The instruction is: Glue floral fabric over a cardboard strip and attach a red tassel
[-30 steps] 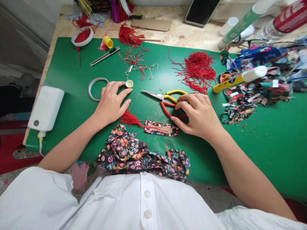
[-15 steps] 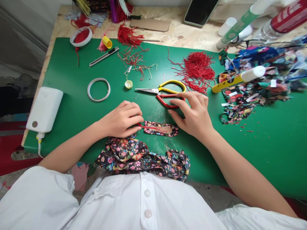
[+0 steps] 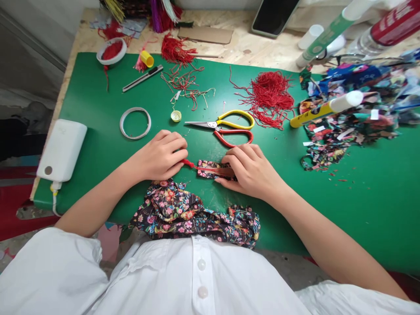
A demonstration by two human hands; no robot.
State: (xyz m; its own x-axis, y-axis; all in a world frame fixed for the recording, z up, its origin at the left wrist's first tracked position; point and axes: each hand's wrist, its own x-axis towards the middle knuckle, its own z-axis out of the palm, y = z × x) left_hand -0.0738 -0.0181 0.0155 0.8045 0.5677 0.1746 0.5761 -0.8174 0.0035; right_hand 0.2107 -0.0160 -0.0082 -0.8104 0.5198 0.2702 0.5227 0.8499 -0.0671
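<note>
My left hand (image 3: 162, 155) is closed over a red tassel (image 3: 189, 164), whose cord runs right onto a small floral fabric strip (image 3: 207, 169) on the green mat (image 3: 98, 140). My right hand (image 3: 251, 170) presses its fingertips down on the right end of that strip. Scissors (image 3: 226, 127) with one yellow and one red handle lie shut just beyond my right hand, untouched. A larger bunched floral cloth (image 3: 190, 216) lies at the mat's near edge, below both hands.
A tape ring (image 3: 135, 123), a small yellow cap (image 3: 176, 115) and a utility knife (image 3: 142, 78) lie at the left back. A red thread heap (image 3: 272, 92), a glue stick (image 3: 324, 109) and fabric scraps (image 3: 344, 131) are at the right. A white power bank (image 3: 61, 150) sits at the left edge.
My left hand left the yellow cap and closed on the red tassel. My right hand let go of the scissors, which now lie further back, and came down onto the floral strip.
</note>
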